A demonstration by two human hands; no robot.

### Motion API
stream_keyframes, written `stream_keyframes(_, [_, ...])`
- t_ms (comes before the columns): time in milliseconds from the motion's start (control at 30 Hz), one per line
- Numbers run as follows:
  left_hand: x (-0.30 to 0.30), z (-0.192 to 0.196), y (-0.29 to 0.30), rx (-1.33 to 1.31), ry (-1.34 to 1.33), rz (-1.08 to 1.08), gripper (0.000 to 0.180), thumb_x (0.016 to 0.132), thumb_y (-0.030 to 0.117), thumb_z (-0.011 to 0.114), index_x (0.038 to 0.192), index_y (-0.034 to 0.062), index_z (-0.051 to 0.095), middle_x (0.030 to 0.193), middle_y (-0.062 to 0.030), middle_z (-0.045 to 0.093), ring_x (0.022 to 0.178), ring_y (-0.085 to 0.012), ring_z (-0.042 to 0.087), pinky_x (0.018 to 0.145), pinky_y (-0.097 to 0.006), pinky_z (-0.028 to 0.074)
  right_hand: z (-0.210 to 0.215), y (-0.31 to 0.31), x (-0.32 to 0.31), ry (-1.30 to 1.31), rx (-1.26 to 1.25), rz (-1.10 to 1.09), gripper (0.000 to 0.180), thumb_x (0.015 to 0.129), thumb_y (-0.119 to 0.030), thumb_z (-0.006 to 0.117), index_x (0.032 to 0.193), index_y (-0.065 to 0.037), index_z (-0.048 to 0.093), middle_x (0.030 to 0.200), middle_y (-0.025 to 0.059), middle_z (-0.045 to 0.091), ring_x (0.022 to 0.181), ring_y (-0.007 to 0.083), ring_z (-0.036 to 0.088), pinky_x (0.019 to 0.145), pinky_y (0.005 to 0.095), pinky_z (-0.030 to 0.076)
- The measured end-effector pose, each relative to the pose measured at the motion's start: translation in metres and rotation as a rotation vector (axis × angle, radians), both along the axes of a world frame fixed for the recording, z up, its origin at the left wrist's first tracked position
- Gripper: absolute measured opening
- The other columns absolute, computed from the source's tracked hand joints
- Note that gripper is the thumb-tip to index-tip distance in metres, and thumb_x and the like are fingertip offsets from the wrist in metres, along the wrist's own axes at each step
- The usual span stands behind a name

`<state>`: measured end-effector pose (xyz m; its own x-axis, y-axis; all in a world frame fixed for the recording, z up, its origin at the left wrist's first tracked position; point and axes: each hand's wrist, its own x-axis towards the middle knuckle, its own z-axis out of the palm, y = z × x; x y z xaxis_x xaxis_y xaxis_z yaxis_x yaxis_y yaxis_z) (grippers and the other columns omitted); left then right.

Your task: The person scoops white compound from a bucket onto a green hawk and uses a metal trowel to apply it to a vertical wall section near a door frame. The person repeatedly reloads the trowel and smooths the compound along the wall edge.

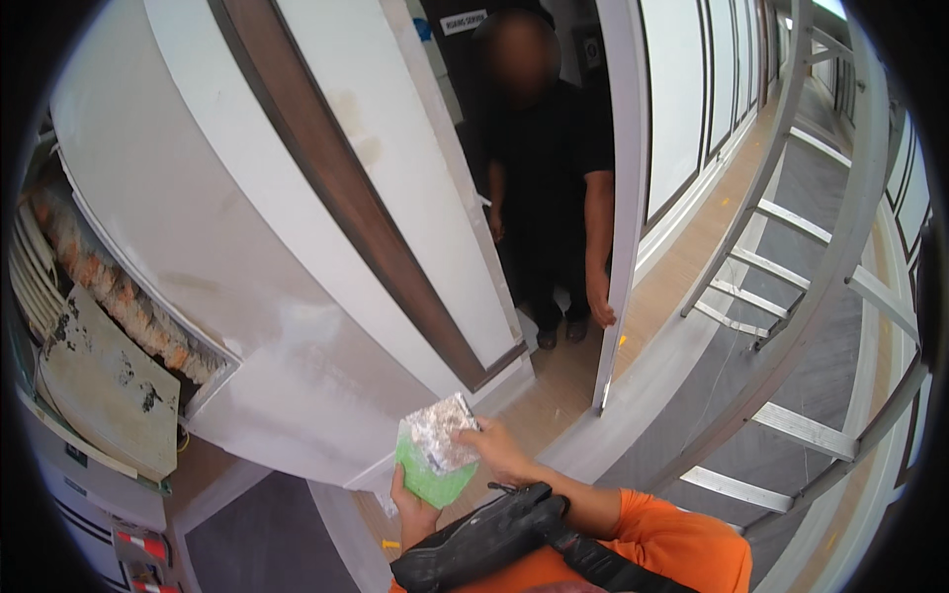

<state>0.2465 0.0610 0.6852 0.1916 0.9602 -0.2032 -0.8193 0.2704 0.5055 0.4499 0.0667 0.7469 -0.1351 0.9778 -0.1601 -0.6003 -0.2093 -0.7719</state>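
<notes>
Hands (pixel 498 452) hold a mottled plate (pixel 440 432) over a green container-like piece (pixel 435 485).

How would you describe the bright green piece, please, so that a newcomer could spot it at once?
Below the long dark brown wall strip is the bare left hand. It holds the bright green piece, whose colour sets it apart from the flat white-smeared piece in the right hand.

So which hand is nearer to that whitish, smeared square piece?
The right. The right hand holds the smeared piece at its right edge; the left hand is lower left, holding the green piece.
</notes>
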Motion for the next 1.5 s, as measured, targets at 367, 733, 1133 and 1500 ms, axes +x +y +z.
stream_keyframes(367, [0.002, -0.005, 0.004, 0.0, -0.058, 0.026, 0.06, 0.107, 0.039, 0.038, 0.156, 0.0045, 0.038, 0.157, -0.0189, 0.044, 0.143, -0.0394, 0.044, 0.12, -0.058, 0.032, 0.023, 0.005, 0.013, -0.054, 0.067, -0.029, 0.031, 0.095, -0.006, 0.064, 0.123, 0.007, 0.066, 0.113, 0.0116, 0.073, 0.1, 0.0171, 0.069, 0.093, 0.0324, 0.053])
stream_keyframes(733, [0.014, 0.002, 0.01, 0.04, -0.061, 0.043, 0.06, 0.107, 0.039, 0.037, 0.156, 0.0037, 0.038, 0.157, -0.0189, 0.044, 0.143, -0.0395, 0.044, 0.12, -0.057, 0.033, 0.04, 0.002, 0.017, -0.061, 0.11, 0.002, 0.033, 0.095, -0.007, 0.064, 0.125, 0.007, 0.066, 0.114, 0.0114, 0.073, 0.102, 0.0162, 0.069, 0.094, 0.0315, 0.052])
stream_keyframes(1133, [0.014, -0.002, 0.006, -0.031, -0.079, 0.085, 0.061, 0.107, 0.039, 0.04, 0.156, 0.0033, 0.038, 0.158, -0.0193, 0.043, 0.143, -0.0405, 0.044, 0.12, -0.058, 0.033, 0.039, 0.0, 0.016, -0.064, 0.099, 0.041, 0.033, 0.096, -0.009, 0.063, 0.126, 0.005, 0.065, 0.116, 0.011, 0.072, 0.104, 0.016, 0.068, 0.096, 0.0315, 0.052])
stream_keyframes(1500, [0.017, 0.001, 0.007, -0.026, -0.064, 0.071, 0.06, 0.108, 0.038, 0.037, 0.156, 0.0037, 0.038, 0.158, -0.0189, 0.043, 0.143, -0.0406, 0.044, 0.12, -0.059, 0.033, 0.034, 0.003, 0.017, -0.042, 0.118, -0.008, 0.029, 0.094, -0.007, 0.062, 0.119, 0.007, 0.067, 0.108, 0.0099, 0.073, 0.095, 0.0144, 0.068, 0.087, 0.0302, 0.053])
